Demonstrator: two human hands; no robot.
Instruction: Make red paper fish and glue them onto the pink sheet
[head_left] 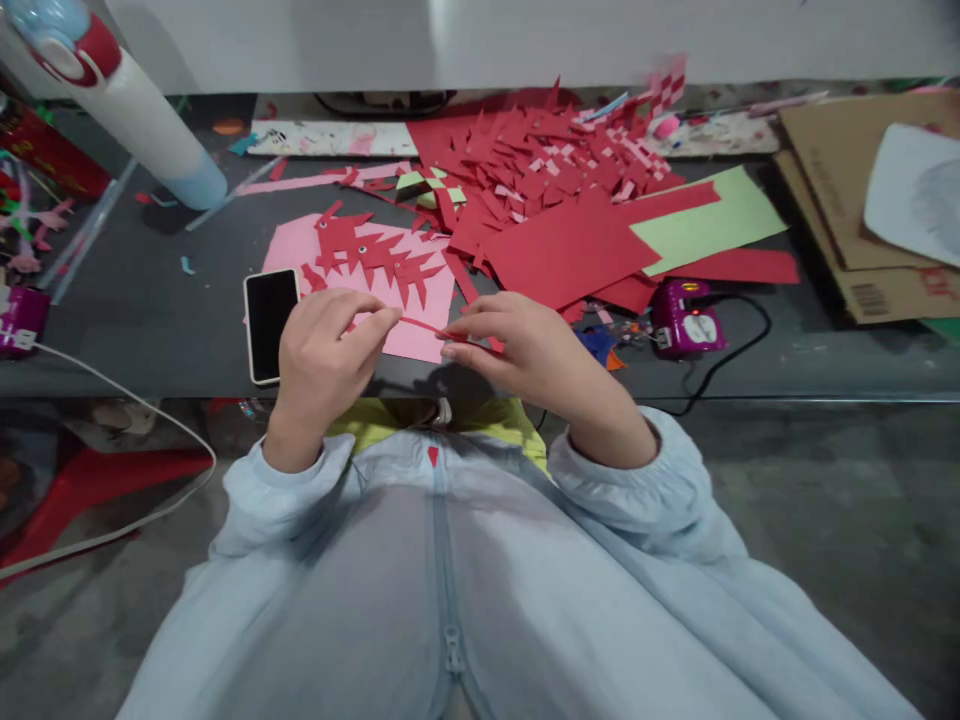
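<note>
Between my two hands, a thin red paper strip (421, 324) is stretched just above the near part of a pink sheet (289, 245). My left hand (328, 345) pinches its left end between thumb and fingertips. At the other end, my right hand (517, 345) has its thumb and fingers closed on the strip, with a bit of red showing under the fingers. On the pink sheet lie spiky red paper cutouts (352, 250), some bearing small googly eyes. A phone (271, 322) with a dark screen lies beside my left hand, partly covered by it.
Behind my hands is a heap of spiky red paper pieces (517, 150), with red card (570, 250) and a green sheet (720, 215) at its right. A bottle (150, 125) stands at left. Purple boxes (686, 320) with cables and cardboard (847, 200) lie along the table.
</note>
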